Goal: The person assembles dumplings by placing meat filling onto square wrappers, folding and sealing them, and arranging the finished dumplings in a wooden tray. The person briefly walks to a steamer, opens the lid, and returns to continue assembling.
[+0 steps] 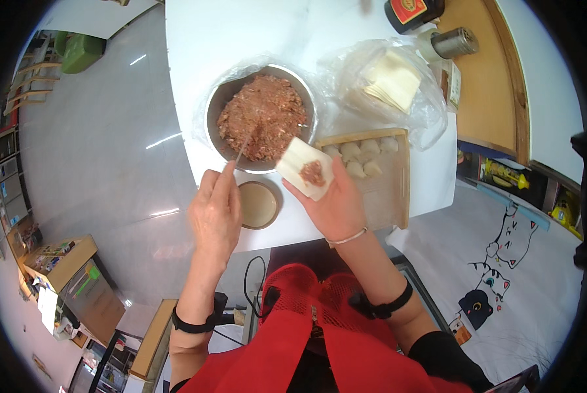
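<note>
My left hand grips a thin utensil, whose far end reaches into the minced meat filling in a round metal pot. On my right hand, palm up, lies a pale square dough wrapper with a small lump of filling on it. A small round dish stands between my hands, below the pot. At the right, several folded dumplings sit in the upper part of a wood-framed tray. A stack of wrappers lies on a clear plastic bag.
Clear plastic film surrounds the pot's rim on the white table. A dark bottle and a metal-topped shaker jar stand at the back right, beside a small box. The tray's near end is close to the table's front edge.
</note>
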### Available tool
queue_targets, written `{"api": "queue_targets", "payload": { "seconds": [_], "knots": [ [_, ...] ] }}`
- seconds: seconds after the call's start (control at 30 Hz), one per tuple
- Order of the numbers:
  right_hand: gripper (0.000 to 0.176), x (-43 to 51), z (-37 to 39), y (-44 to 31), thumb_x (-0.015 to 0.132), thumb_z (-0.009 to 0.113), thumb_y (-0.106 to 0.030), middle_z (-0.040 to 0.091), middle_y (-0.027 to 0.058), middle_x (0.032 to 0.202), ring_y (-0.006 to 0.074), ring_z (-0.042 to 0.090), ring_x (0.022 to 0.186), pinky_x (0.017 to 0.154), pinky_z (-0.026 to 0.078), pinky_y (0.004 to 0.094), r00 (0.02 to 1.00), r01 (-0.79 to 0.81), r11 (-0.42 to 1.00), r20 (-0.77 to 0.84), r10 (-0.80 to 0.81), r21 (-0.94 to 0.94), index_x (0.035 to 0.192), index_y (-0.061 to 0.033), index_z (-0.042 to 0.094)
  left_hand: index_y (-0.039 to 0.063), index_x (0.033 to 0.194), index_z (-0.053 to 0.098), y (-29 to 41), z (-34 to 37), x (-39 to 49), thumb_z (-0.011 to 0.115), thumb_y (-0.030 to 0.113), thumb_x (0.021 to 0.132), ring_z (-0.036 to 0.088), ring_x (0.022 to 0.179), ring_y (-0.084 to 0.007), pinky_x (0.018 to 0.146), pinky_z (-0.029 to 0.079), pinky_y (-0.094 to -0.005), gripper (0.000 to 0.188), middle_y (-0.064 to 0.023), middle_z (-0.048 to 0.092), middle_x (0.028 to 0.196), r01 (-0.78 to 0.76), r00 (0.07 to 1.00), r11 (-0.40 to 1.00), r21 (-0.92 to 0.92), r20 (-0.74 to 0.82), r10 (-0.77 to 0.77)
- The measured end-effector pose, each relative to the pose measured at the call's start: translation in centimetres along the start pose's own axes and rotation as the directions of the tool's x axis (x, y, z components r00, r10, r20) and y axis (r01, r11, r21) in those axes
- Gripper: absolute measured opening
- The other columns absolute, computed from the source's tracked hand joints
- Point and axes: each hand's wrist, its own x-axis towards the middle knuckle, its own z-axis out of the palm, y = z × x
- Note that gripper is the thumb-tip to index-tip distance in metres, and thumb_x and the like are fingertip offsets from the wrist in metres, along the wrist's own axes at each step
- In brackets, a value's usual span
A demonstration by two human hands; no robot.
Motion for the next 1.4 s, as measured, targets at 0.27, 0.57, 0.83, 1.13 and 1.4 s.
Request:
{"api": "queue_targets", "payload": {
  "seconds": [0.27, 0.57, 0.83, 1.13, 1.4],
  "knots": [
    [0.054, -1.4, -2.9, -0.3, 0.113, 0.039, -0.038, 0.051, 0.0159, 0.152, 0.0351, 0.049, 0.142, 0.12, 0.036, 0.0568, 0.996, 0.015, 0.989, -0.08, -0.027, -0.145, 0.152, -0.0006, 0.04, 0.0, 0.109, 0.075, 1.4, 0.3, 2.6, 0.066, -0.001, 0.09, 0.067, 0.072, -0.0333, 0.066, 0.054, -0.0414, 0.022, -0.0145, 0.065, 0.086, -0.105, 0.979, 0.994, 0.017, 0.176, 0.101],
    [0.049, -0.9, -2.0, -0.4, 0.114, 0.04, -0.035, 0.049, 0.0107, 0.153, 0.0309, 0.047, 0.143, 0.12, 0.037, 0.0563, 0.992, 0.08, 0.986, -0.083, -0.093, -0.149, 0.152, -0.0048, 0.039, -0.001, 0.102, 0.077, 0.9, 3.6, 6.2, 0.063, 0.001, 0.088, 0.07, 0.087, -0.039, 0.081, 0.056, -0.0455, 0.021, -0.0184, 0.072, 0.098, -0.11, 0.93, 0.994, 0.016, 0.354, 0.098],
    [0.047, 0.4, -2.1, -0.4, 0.113, 0.042, -0.036, 0.054, 0.0082, 0.148, 0.0232, 0.052, 0.138, 0.119, 0.039, 0.0513, 0.996, 0.091, 0.988, 0.021, -0.09, -0.122, 0.147, -0.0036, 0.045, -0.005, 0.107, 0.076, -1.0, 2.7, 7.4, 0.062, 0.005, 0.091, 0.072, 0.084, -0.0323, 0.079, 0.055, -0.0391, 0.024, -0.0205, 0.075, 0.095, 0.221, 0.864, 0.945, -0.243, 0.497, -0.074],
    [0.05, 0.2, -1.9, -1.1, 0.114, 0.039, -0.04, 0.055, 0.009, 0.149, 0.0238, 0.052, 0.138, 0.119, 0.04, 0.0491, 0.997, 0.069, 0.99, -0.009, -0.071, -0.12, 0.147, -0.0036, 0.045, -0.005, 0.111, 0.076, -0.3, -1.3, 5.7, 0.063, 0.003, 0.096, 0.06, 0.079, -0.0081, 0.069, 0.049, -0.0271, 0.022, -0.0001, 0.07, 0.087, 0.648, 0.715, 0.608, -0.458, 0.64, -0.28],
    [0.051, -1.0, -1.4, -1.7, 0.114, 0.036, -0.041, 0.059, 0.0106, 0.142, 0.0279, 0.058, 0.131, 0.113, 0.046, 0.0491, 0.999, 0.038, 0.998, -0.004, -0.038, -0.041, 0.144, -0.0026, 0.048, 0.0, 0.119, 0.075, 4.8, 0.8, -1.7, 0.071, -0.004, 0.079, 0.062, 0.066, -0.0208, 0.057, 0.052, -0.0332, 0.04, -0.0072, 0.059, 0.082, -0.341, 0.919, 0.928, -0.152, 0.154, 0.363]
  ]
}}
